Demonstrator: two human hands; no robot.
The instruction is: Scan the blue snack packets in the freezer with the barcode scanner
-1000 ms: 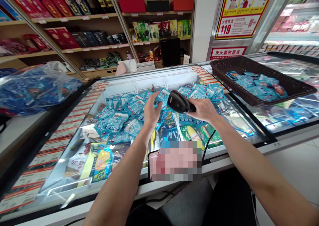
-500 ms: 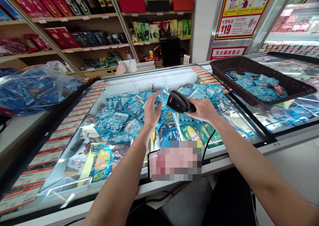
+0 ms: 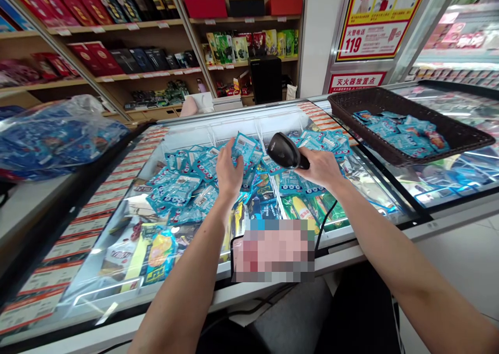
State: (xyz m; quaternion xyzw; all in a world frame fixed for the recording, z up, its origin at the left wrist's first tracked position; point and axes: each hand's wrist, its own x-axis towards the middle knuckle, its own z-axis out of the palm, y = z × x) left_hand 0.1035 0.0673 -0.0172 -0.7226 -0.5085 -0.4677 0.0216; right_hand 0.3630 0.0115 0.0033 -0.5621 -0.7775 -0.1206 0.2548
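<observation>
My right hand (image 3: 322,168) is wrapped round the handle of a black barcode scanner (image 3: 284,150), its head tilted up to the left and its cable hanging down. To its left, my left hand (image 3: 229,173) grips a small blue snack packet (image 3: 245,145) by its lower left side, with a white printed label facing me. Under both hands many similar blue packets (image 3: 181,190) lie heaped over the glass-topped freezer (image 3: 113,291). A phone (image 3: 238,260), partly blurred out, rests at the freezer's front edge.
A dark woven basket (image 3: 463,135) with more blue packets stands on the right. A clear plastic bag (image 3: 58,135) of blue packs sits on the left. Behind are shelves (image 3: 148,73) of boxes and bottles. The scanner's cable (image 3: 325,224) runs over the front rim.
My left hand has moved slightly left with the blue packet, which now stands more upright. The scanner has shifted a little to the right, leaving a wider gap between them.
</observation>
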